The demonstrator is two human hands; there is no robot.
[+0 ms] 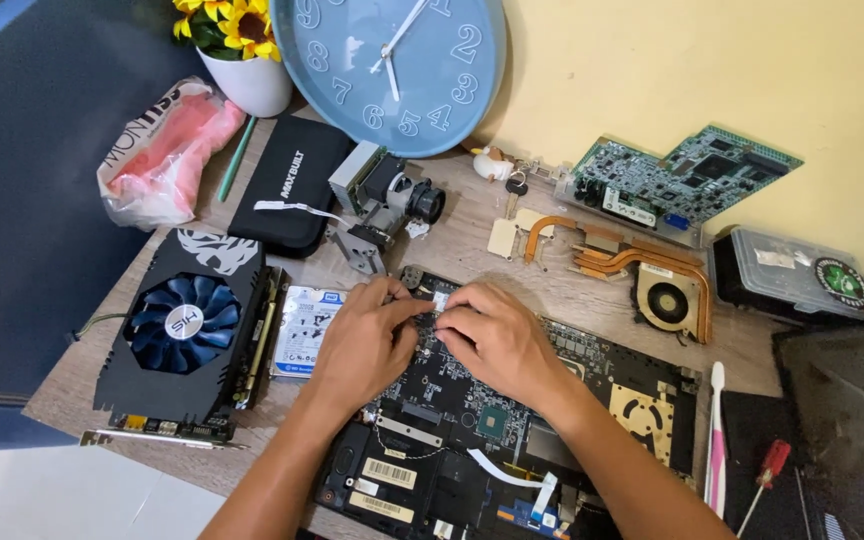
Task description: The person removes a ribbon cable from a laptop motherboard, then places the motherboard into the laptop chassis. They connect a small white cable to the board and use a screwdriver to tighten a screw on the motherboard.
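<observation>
A wooden table carries the opened laptop under the fingers; left of them lie a hard drive and graphics card, right of them a copper heatsink fan, beyond them a round clock

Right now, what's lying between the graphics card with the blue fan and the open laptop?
In the head view, a flat silver hard drive lies on the table between the graphics card and the open laptop.

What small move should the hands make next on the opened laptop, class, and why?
Probably lift gently: both the left hand and right hand pinch together at one spot near the top edge of the laptop board, so whatever small part they grip, hidden by fingers, seems ready to free.
</observation>
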